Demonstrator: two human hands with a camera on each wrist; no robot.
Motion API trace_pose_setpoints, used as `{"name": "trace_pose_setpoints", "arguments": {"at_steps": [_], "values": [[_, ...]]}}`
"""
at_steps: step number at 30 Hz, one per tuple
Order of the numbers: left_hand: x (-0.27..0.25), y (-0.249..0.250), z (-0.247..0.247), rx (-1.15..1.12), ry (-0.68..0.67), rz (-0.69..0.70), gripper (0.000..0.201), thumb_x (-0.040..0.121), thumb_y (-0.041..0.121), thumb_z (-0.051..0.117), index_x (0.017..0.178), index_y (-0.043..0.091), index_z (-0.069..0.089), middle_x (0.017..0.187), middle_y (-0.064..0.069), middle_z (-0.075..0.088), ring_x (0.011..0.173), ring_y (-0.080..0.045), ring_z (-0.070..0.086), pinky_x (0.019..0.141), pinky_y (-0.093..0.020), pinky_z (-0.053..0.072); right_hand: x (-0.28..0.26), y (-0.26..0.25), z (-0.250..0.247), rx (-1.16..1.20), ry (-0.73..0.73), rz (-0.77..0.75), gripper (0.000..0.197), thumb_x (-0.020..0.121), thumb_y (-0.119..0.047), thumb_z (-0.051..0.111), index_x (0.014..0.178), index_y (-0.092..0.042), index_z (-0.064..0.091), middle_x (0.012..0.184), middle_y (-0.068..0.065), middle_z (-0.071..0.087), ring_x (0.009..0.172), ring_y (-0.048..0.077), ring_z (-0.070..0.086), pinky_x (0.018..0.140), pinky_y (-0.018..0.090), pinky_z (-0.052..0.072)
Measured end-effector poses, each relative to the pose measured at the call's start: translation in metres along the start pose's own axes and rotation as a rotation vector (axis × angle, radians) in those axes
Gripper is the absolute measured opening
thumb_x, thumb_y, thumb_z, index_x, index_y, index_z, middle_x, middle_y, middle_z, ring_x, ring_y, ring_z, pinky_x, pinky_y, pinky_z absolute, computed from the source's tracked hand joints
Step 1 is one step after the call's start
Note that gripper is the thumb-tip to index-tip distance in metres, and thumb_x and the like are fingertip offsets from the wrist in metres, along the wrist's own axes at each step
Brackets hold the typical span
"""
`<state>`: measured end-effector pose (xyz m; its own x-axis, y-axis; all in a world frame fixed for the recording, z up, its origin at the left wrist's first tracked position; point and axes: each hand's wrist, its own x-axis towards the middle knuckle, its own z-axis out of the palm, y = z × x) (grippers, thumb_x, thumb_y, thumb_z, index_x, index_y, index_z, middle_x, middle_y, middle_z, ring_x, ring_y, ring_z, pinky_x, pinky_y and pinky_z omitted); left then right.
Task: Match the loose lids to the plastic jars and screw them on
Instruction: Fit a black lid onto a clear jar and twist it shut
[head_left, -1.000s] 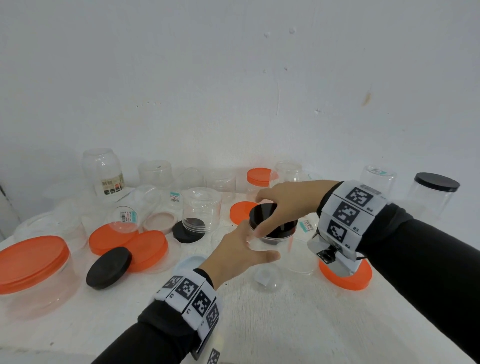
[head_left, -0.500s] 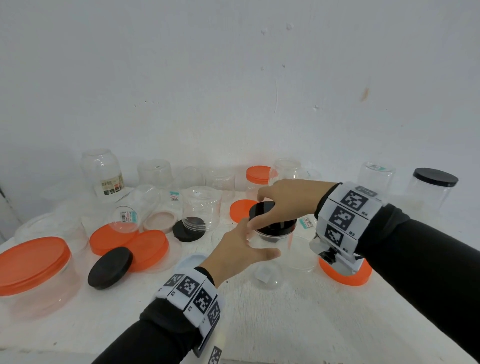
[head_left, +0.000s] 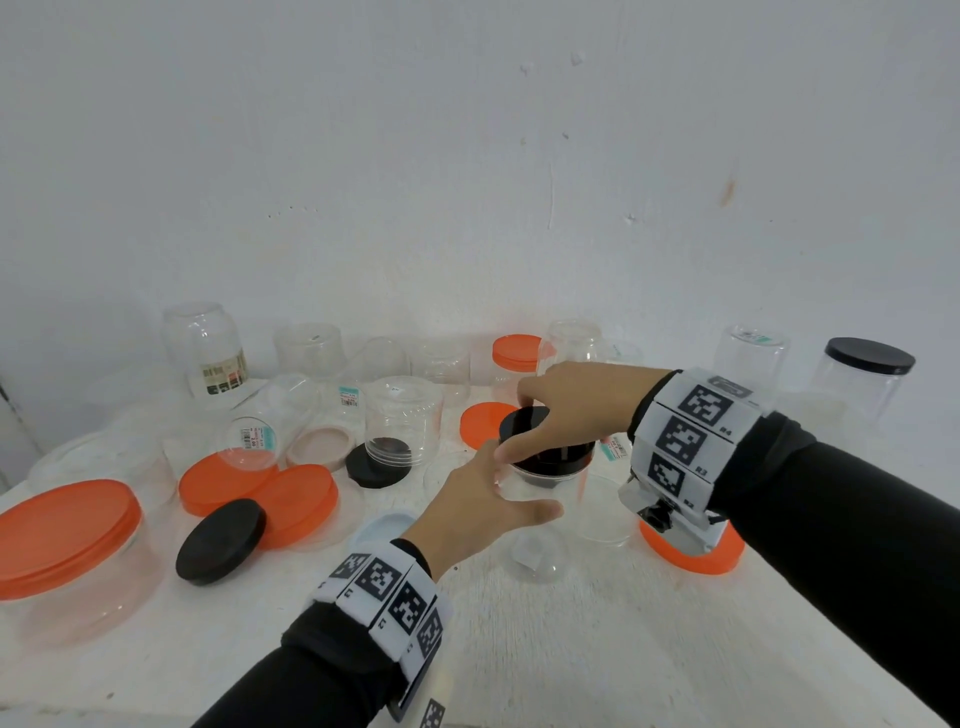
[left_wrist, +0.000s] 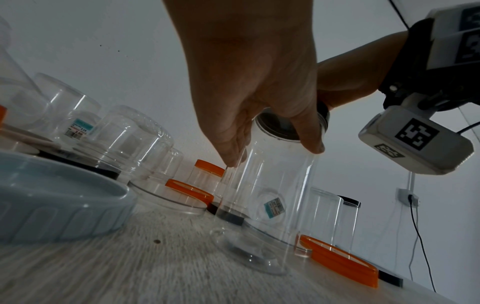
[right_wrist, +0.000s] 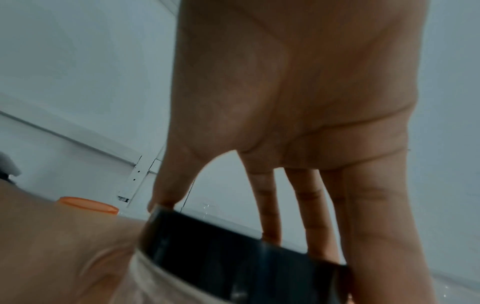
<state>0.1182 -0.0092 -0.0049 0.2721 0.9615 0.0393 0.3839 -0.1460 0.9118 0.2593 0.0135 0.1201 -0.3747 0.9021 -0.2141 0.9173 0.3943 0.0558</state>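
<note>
White counter (head_left: 597, 639) crowded with clear jars and orange lids. Upright near its middle, clear plastic jar (left_wrist: 270, 205), gripped round the side by left hand (head_left: 480, 512). Black lid (head_left: 545, 441) seated on jar mouth, pinched by right hand (head_left: 569, 402) fingertips.

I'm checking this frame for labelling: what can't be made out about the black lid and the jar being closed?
- Thread engagement: in the head view the right hand covers the black lid.
- Left hand's grip: the jar is clear and its fingers lie behind it.
- Jar label: too small to read in the left wrist view.
- Lid rim: blurred and cut off by the bottom edge in the right wrist view.
</note>
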Motion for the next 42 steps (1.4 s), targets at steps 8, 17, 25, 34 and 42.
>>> {"name": "trace_pose_setpoints", "arguments": {"at_steps": [8,17,25,34,42], "values": [[0.001,-0.002,0.001,-0.016,0.012,0.012,0.08,0.074,0.039,0.082,0.14,0.035,0.038,0.136,0.014,0.052,0.126,-0.008,0.046,0.1,-0.025,0.038,-0.006,0.005,-0.011,0.143,-0.121,-0.147,0.061,0.076,-0.05,0.073,0.132,-0.049,0.046,0.13,-0.014,0.042,0.123,0.015,0.043,0.103,0.04,0.042],[0.001,-0.003,0.0,-0.01,0.003,0.024,0.077,0.073,0.042,0.082,0.138,0.037,0.041,0.126,0.024,0.048,0.124,-0.006,0.044,0.099,-0.023,0.036,-0.001,-0.003,-0.004,0.037,-0.013,-0.06,0.066,0.076,-0.074,0.056,0.129,-0.035,0.05,0.116,-0.007,0.053,0.089,0.01,0.052,0.071,0.027,0.046],[0.002,-0.005,0.001,-0.029,0.012,0.016,0.08,0.069,0.043,0.083,0.137,0.035,0.041,0.132,0.015,0.055,0.124,-0.007,0.049,0.106,-0.031,0.04,-0.005,0.006,-0.012,0.159,-0.126,-0.14,0.068,0.072,-0.05,0.077,0.133,-0.05,0.046,0.127,-0.022,0.04,0.119,0.009,0.039,0.103,0.036,0.04],[0.003,-0.004,0.0,-0.002,-0.013,-0.002,0.07,0.073,0.044,0.082,0.127,0.042,0.038,0.119,0.024,0.048,0.116,-0.004,0.045,0.095,-0.023,0.036,-0.001,0.0,-0.004,0.073,-0.006,-0.051,0.07,0.072,-0.075,0.061,0.128,-0.034,0.052,0.112,-0.012,0.05,0.096,0.011,0.047,0.076,0.026,0.043],[0.003,-0.006,0.001,-0.033,0.01,0.012,0.081,0.071,0.04,0.084,0.138,0.036,0.04,0.133,0.016,0.053,0.124,-0.006,0.048,0.099,-0.024,0.039,-0.008,0.006,-0.014,0.13,-0.131,-0.134,0.075,0.072,-0.045,0.079,0.137,-0.048,0.043,0.135,-0.017,0.043,0.125,0.013,0.042,0.102,0.035,0.041]]}}
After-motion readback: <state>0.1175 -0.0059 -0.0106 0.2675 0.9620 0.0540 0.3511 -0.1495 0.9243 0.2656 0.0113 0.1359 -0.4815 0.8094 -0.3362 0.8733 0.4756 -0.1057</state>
